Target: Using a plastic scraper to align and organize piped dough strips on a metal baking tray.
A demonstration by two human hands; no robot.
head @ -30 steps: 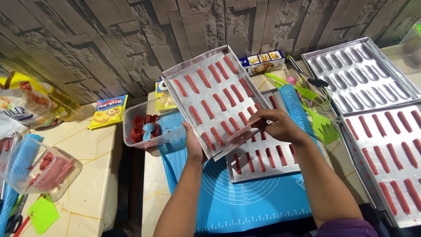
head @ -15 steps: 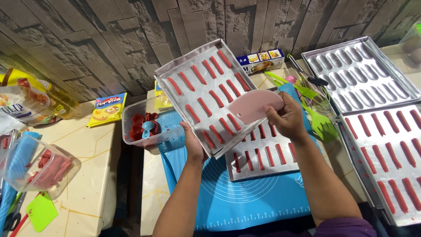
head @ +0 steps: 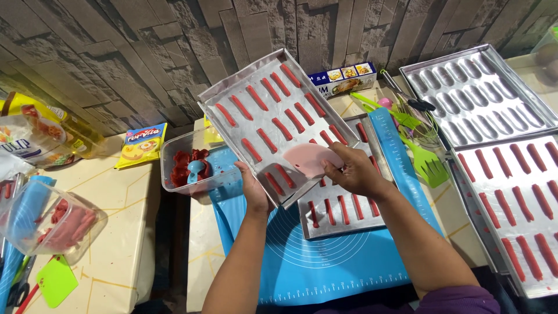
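My left hand (head: 254, 192) grips the near edge of a metal baking tray (head: 232, 87) and holds it tilted up above the table; rows of red dough sticks (head: 267, 139) lie on it. My right hand (head: 356, 172) holds a pale pink plastic scraper (head: 307, 159) against the tray's lower right part. Under the raised tray a second tray (head: 340, 224) with red sticks rests on a blue silicone mat (head: 325, 261).
A clear tub (head: 174, 154) of red dough stands left of the mat. At right lie a tray of red sticks (head: 523, 203) and a moulded tray (head: 482, 93). Green spatulas (head: 424, 163), a box (head: 343, 78), a yellow packet (head: 139, 144) and another tub (head: 52, 224) lie around.
My right hand has brought the pink scraper from the tray's right edge down onto its lower part. The raised tray has tilted and shifted slightly left.
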